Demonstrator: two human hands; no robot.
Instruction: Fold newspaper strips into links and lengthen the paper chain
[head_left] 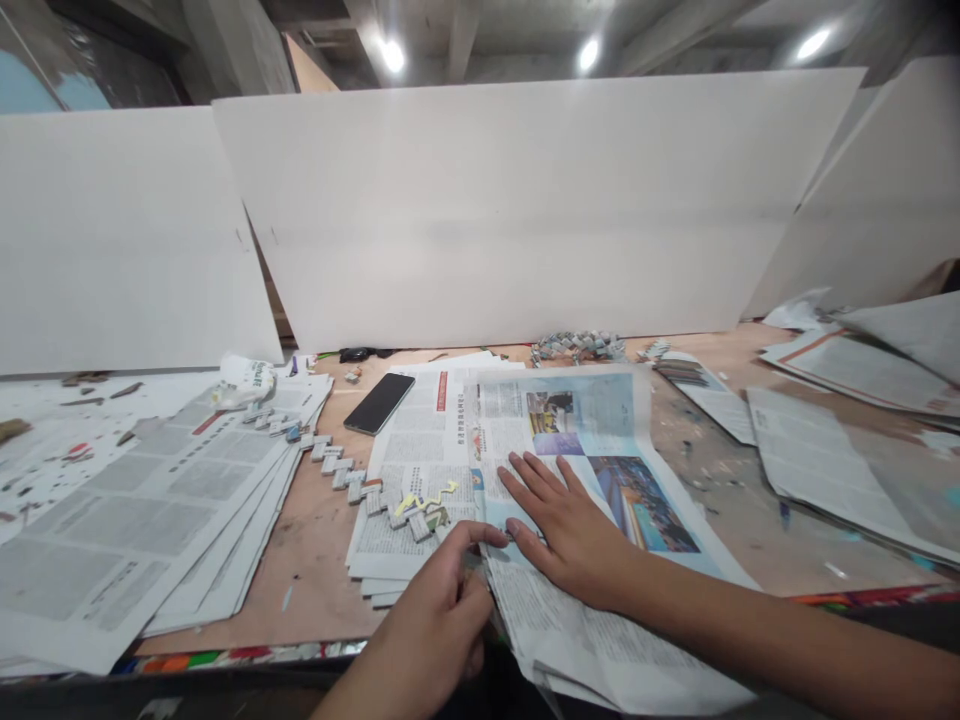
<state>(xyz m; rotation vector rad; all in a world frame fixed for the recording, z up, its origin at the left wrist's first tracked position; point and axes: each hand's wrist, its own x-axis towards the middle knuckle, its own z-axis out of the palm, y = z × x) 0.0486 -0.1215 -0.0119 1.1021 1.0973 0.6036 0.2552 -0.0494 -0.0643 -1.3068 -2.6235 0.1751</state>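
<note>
A newspaper (pixel 525 610) with colour photos lies on the table, its lower part hanging toward me. My right hand (pixel 566 530) is spread flat on it, palm down, fingers apart. At its left edge is my left hand (pixel 442 610), with the index finger stretched onto the edge and the other fingers curled; the edge seems pinched there, though the curled fingers are partly hidden. A zigzag chain of folded paper (pixel 349 478) runs from the upper left to near my left hand, partly over a stack of newspapers (pixel 405 450).
A black phone (pixel 380 403) rests on the newspaper stack. More newspapers (pixel 150 510) lie at left, with a crumpled white wrapper (pixel 244 380). A coiled paper chain (pixel 577 346) sits by the white board (pixel 510 220). Further papers (pixel 847 470) lie at right.
</note>
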